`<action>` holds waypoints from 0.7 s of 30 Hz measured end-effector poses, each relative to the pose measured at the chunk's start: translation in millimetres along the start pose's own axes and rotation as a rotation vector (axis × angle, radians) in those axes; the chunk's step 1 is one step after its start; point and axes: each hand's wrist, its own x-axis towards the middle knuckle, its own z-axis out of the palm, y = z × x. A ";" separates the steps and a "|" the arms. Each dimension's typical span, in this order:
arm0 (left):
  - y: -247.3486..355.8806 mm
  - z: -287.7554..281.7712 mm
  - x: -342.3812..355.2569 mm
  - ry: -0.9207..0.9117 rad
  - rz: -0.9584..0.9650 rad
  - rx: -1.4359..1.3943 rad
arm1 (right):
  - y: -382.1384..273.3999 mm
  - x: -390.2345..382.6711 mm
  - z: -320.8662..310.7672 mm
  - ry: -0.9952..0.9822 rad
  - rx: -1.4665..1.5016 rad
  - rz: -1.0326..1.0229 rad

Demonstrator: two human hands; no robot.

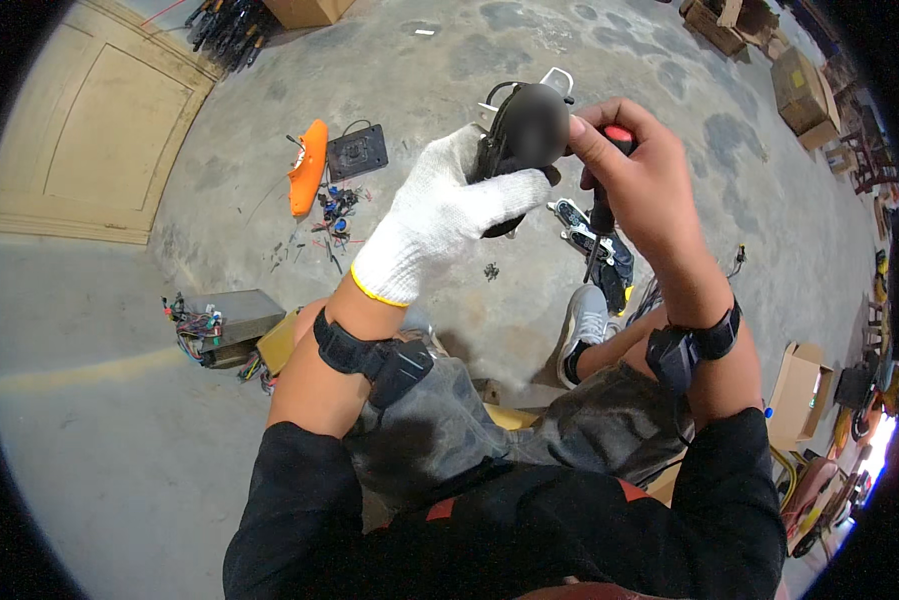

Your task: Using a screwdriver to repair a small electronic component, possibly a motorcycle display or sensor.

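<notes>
My left hand [444,205], in a white knit glove with a yellow cuff edge, grips a dark round part [491,150] with a black housing; a white bracket sticks out at its far end. A blurred patch hides the part's face. My bare right hand [649,185] is closed around a screwdriver [601,212] with a red and black handle, its shaft pointing down toward me. The thumb and forefinger of that hand pinch at the round part's right edge; whether something small is between them is hidden.
On the floor lie an orange curved shell [309,168], a black square plate [357,152], loose wires and connectors [339,212], and a white-and-black part [574,222] by my shoe. A grey box with wires [234,320] stands at left. Cardboard boxes [804,95] line the right.
</notes>
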 end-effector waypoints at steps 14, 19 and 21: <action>-5.7 -9.9 0.1 -0.268 -0.135 -0.209 | 10.8 8.0 -7.2 -0.211 0.091 -0.103; -7.3 -9.3 1.2 -0.270 -0.140 -0.326 | 16.3 7.9 -2.2 -0.147 0.057 -0.105; -8.2 -10.2 0.3 -0.269 -0.150 -0.350 | 17.5 8.7 -0.4 -0.129 0.034 -0.125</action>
